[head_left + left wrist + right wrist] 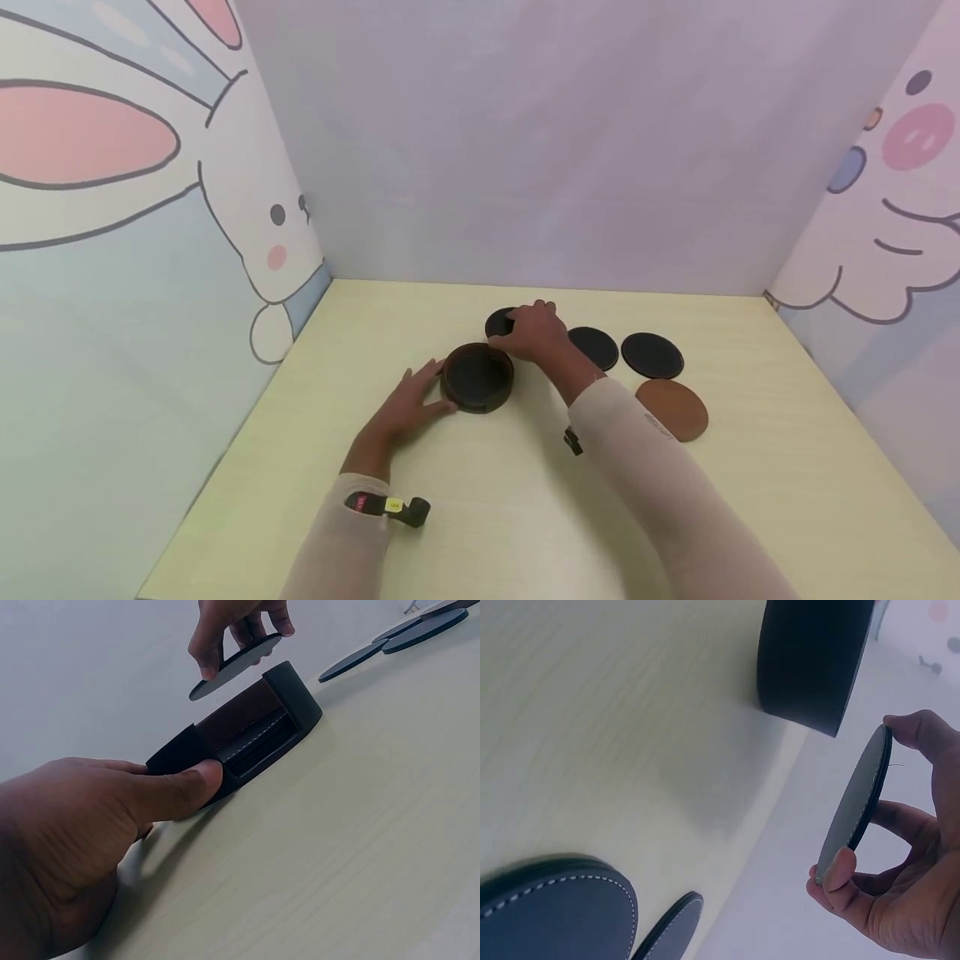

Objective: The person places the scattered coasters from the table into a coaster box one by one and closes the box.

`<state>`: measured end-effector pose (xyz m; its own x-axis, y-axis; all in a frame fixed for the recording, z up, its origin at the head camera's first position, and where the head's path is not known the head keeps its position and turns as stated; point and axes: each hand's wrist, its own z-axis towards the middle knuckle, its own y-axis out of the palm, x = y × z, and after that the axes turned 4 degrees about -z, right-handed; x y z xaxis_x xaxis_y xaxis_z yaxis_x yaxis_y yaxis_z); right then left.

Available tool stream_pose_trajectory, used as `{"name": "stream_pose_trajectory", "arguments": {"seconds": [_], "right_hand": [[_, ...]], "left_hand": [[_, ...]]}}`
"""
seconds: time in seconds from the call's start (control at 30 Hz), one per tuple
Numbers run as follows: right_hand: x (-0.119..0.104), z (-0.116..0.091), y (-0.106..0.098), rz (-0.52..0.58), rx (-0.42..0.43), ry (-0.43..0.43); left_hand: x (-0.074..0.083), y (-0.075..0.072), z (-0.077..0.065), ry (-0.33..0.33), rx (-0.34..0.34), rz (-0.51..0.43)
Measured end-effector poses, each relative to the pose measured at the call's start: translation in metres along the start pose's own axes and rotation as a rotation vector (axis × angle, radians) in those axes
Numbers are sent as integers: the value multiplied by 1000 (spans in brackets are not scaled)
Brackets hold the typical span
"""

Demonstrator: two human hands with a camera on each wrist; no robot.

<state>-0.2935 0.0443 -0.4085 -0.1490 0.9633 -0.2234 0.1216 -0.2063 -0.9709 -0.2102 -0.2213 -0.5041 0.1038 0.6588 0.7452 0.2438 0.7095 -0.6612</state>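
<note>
A round dark coaster holder (478,408) stands on the table in the head view. My left hand (408,404) grips its left side; in the left wrist view the thumb presses beside the cut-out in the holder's wall (300,697). Above and just behind the holder, my right hand (534,331) pinches a round black coaster (498,323) by its edges. The right wrist view shows this coaster's grey underside (859,799) and stitched rim, tilted and off the table. Whether the holder has coasters in it, I cannot tell.
Right of the holder, two black coasters (652,355) lie flat on the pale table (465,517), with a brown coaster (671,408) in front of them. A plain back wall (525,167) and side walls with cartoon drawings (255,200) enclose the table.
</note>
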Motion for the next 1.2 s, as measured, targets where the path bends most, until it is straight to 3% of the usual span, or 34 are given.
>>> {"name": "stream_pose_trajectory", "arguments": {"seconds": [0.73, 1.2], "right_hand": [[-39, -54, 21, -39, 21, -209], [-41, -57, 36, -193, 78, -275]], "left_hand": [[3, 0, 0, -10, 5, 13], [2, -1, 0, 10, 3, 33]]}}
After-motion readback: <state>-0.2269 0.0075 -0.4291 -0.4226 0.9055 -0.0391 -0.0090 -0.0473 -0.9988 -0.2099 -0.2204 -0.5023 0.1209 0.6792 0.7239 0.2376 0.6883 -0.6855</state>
